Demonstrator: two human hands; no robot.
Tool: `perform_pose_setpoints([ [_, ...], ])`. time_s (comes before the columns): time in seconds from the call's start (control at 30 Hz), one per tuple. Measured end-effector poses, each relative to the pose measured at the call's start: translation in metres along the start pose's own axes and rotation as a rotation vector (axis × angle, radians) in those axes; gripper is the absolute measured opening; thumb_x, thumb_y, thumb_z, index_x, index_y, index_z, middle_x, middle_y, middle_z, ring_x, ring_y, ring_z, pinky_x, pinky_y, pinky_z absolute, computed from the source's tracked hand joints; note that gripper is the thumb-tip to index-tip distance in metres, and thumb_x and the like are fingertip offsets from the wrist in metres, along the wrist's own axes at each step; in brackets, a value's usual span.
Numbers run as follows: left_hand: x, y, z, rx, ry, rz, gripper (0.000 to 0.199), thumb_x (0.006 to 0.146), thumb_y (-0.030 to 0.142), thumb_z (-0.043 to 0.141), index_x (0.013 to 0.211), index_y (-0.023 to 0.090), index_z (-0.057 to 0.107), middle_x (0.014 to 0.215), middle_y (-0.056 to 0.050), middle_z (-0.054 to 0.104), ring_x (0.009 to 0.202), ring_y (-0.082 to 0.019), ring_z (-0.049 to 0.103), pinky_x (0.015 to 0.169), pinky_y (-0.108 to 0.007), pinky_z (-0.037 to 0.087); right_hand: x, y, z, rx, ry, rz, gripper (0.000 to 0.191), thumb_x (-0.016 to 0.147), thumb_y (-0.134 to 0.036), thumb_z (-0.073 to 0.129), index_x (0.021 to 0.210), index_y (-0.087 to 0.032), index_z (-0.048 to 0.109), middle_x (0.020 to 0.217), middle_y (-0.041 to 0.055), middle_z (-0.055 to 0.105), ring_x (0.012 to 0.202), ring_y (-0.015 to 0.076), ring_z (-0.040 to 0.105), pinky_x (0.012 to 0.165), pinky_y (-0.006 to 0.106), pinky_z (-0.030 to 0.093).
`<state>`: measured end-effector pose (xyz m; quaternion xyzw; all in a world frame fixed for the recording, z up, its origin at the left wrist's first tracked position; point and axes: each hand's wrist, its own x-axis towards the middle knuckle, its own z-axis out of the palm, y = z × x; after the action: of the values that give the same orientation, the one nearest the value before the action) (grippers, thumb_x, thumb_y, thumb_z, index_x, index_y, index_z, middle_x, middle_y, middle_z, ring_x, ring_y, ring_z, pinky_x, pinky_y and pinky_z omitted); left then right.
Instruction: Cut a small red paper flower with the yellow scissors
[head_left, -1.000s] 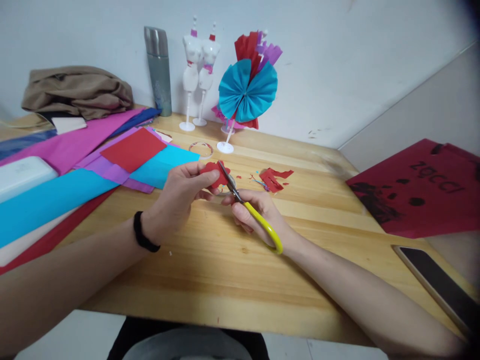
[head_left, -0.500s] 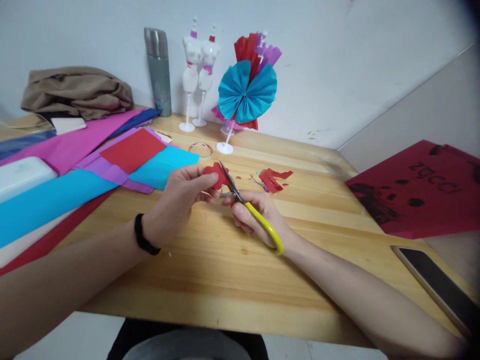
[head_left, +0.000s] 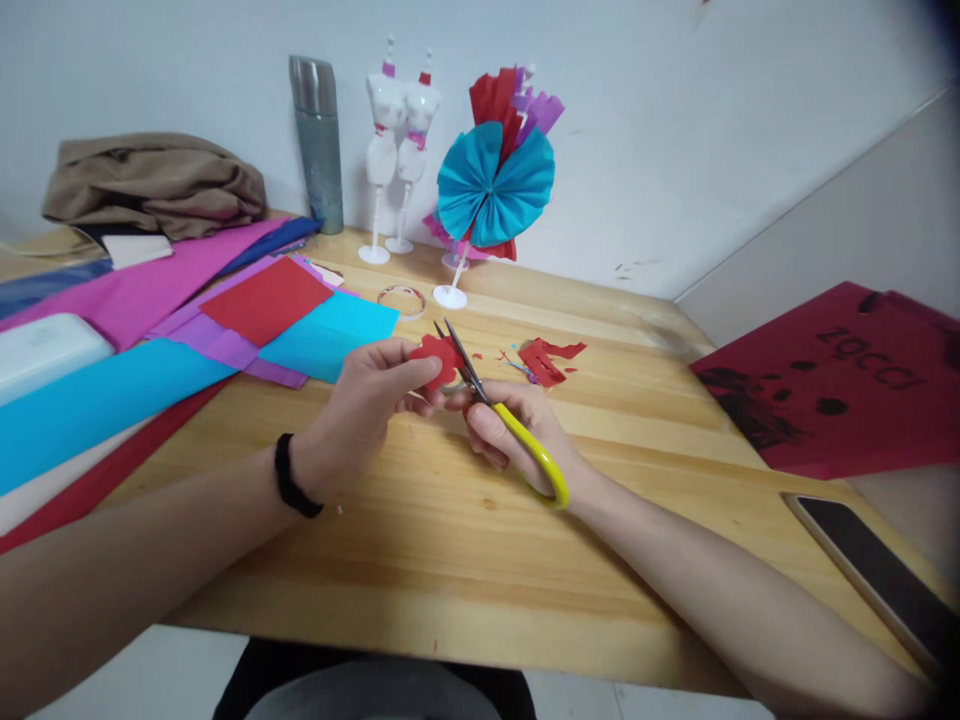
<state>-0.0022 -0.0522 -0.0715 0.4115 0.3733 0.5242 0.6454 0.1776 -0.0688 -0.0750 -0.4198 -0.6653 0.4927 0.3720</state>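
Observation:
Between thumb and fingers, my left hand (head_left: 382, 385) pinches a small red paper piece (head_left: 433, 368) with a scalloped, flower-like edge. My right hand (head_left: 517, 425) is closed around the yellow handles of a pair of scissors (head_left: 531, 450). The scissor blades are parted, and they reach the right side of the red piece. Just beyond my hands lie red paper scraps (head_left: 547, 360) and tiny coloured snippets. A clear tape roll (head_left: 401, 300) rests flat on the table behind my left hand. Part of another ring shows beneath the red piece.
Coloured sheets (head_left: 262, 300) cover the table's left side, with a white case (head_left: 52, 350) and brown cloth (head_left: 157, 185) there. Along the wall stand a grey-green flask (head_left: 318, 150), white mannequins (head_left: 381, 150) and one with a blue pleated fan (head_left: 495, 185). A red bag (head_left: 840, 390) and phone (head_left: 862, 570) are at right.
The scissor blades have opened wider. My left hand has shifted slightly right, and more of the red piece's scalloped outline shows.

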Motion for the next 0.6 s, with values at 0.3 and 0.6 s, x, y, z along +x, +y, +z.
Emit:
perform_pose_setpoints([
  [0.3,-0.0005,0.002,0.0023,0.019,0.03,0.02,0.022,0.063,0.031,0.085,0.062,0.016,0.069,0.061,-0.003,0.07,0.057,-0.013,0.061,0.055,-0.024,0.046,-0.0004,-0.0003,0.0001,0.004,-0.013,-0.013,0.059,0.082,-0.077,0.069,0.083,-0.018,0.068,0.058,-0.0042,0.048,0.049,0.0099,0.038,0.045,0.026,0.027],
  [0.6,-0.001,0.0048,0.0029,0.044,0.046,0.041,0.023,0.064,0.033,0.086,0.064,0.017,0.069,0.06,-0.002,0.069,0.056,-0.013,0.061,0.054,-0.024,0.046,-0.0004,0.0009,-0.0001,0.043,-0.034,0.008,0.053,0.082,-0.07,0.073,0.074,-0.02,0.059,0.055,-0.0059,0.043,0.048,0.0089,0.034,0.045,0.026,0.023],
])
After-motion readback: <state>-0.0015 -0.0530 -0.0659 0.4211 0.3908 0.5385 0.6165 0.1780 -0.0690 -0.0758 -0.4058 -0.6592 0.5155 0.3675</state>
